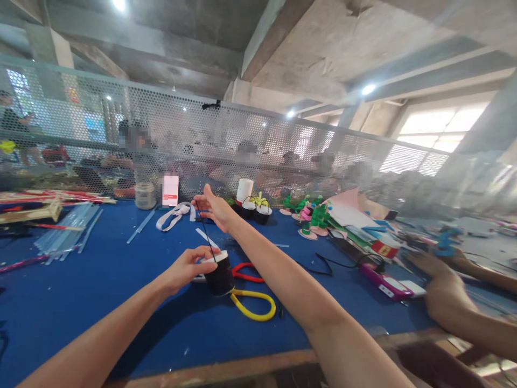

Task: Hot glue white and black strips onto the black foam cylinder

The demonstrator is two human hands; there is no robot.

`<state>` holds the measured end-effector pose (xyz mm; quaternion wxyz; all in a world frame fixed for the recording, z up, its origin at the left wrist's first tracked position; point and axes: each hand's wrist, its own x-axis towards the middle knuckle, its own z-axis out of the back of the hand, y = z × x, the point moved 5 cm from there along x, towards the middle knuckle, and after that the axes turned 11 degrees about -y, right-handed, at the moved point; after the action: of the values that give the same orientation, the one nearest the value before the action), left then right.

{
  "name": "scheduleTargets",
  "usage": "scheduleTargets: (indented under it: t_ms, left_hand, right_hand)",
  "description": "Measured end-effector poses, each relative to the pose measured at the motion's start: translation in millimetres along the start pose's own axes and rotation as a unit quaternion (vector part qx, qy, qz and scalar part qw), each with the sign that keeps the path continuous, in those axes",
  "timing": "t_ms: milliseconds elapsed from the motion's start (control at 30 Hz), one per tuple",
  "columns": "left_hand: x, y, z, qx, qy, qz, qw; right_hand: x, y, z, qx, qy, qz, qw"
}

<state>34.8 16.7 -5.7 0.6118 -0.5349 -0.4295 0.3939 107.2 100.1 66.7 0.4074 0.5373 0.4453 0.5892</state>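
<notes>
A squat black cylinder (219,278) with a flat white top is held, slightly tilted, just above or on the smooth blue bench (161,328); which of the two cannot be told. It is gripped at its upper edge by the left hand (196,264), the thumb and fingers being closed on it. From the white top a thin black strand (204,229) is stretched, taut and straight, up to the right hand (216,209). There the thumb is raised apart from the loosely extended fingers; whether the strand is pinched cannot be told.

Beside the cylinder, a rounded red loop (248,272) and a thicker, glossy yellow loop (254,304) are seen. A flat white ribbon (174,216) is curled farther back, near a clear jar (144,195). Narrow translucent strips (67,229) are heaped at the left. Small black pots (263,214) with white tops are set beyond the right forearm, with bright green figures (319,216) on round pale bases farther right. Behind them a perforated metal screen (181,134) is stood along the bench.
</notes>
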Motion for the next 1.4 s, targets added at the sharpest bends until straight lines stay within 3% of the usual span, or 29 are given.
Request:
scheduleTargets:
  t_ms: [67, 167, 200, 233, 300, 433, 467, 567, 667, 800, 1000, 1067, 1133, 1200, 1300, 1400]
  left_hand:
    - [0, 1, -0.5, -0.007, 0.003, 0.005, 1.000]
    - [0, 3, 0.2, -0.011, -0.002, 0.020, 1.000]
    - [1, 4, 0.9, -0.012, -0.008, 0.021, 1.000]
    - [1, 4, 1.9, -0.011, -0.014, 0.019, 1.000]
    - [1, 4, 4.1, -0.004, -0.024, 0.007, 1.000]
    - [4, 4, 9.0, 0.009, -0.047, -0.014, 0.999]
    - [5, 4, 10.5, 0.011, -0.057, -0.020, 0.998]
    - [7, 3, 16.0, 0.032, -0.102, -0.043, 0.993]
    - [9, 5, 20.2, 0.066, -0.133, -0.052, 0.987]
    - [12, 9, 22.7, 0.088, -0.136, -0.043, 0.986]
    - [13, 10, 25.5, 0.094, -0.143, -0.043, 0.984]
    - [13, 11, 26.8, 0.097, -0.149, -0.047, 0.983]
    - [14, 12, 27.8, 0.095, -0.153, -0.049, 0.983]
    - [14, 13, 28.3, 0.090, -0.153, -0.049, 0.983]
    - [15, 14, 29.0, 0.080, -0.160, -0.046, 0.983]
    - [15, 14, 30.2, 0.070, -0.167, -0.047, 0.982]
  right_hand:
    - [7, -1, -6, -0.062, 0.002, 0.019, 0.998]
    - [5, -11, -15, -0.192, 0.125, -0.005, 0.973]
    - [3, -13, -10, -0.256, 0.136, -0.006, 0.957]
    - [3, -14, -1, -0.322, 0.119, 0.002, 0.939]
    - [1, -10, 27, -0.448, 0.022, 0.046, 0.893]
    - [-20, -18, 86, -0.522, -0.048, 0.033, 0.851]
    - [-27, -22, 101, -0.589, -0.074, 0.021, 0.804]
    - [-51, -45, 132, -0.635, -0.080, -0.034, 0.768]
    - [-68, -70, 139, -0.645, -0.058, -0.076, 0.758]
    - [-71, -85, 132, -0.637, -0.065, -0.097, 0.762]
    - [-68, -84, 134, -0.589, -0.129, -0.103, 0.791]
    - [-68, -74, 139, -0.519, -0.193, -0.085, 0.828]
    - [-69, -62, 141, -0.370, -0.254, -0.059, 0.892]
    - [-70, -52, 137, -0.202, -0.252, -0.058, 0.945]
    - [-75, -40, 121, -0.101, -0.198, -0.077, 0.972]
    - [-83, -31, 105, -0.090, -0.183, -0.033, 0.978]
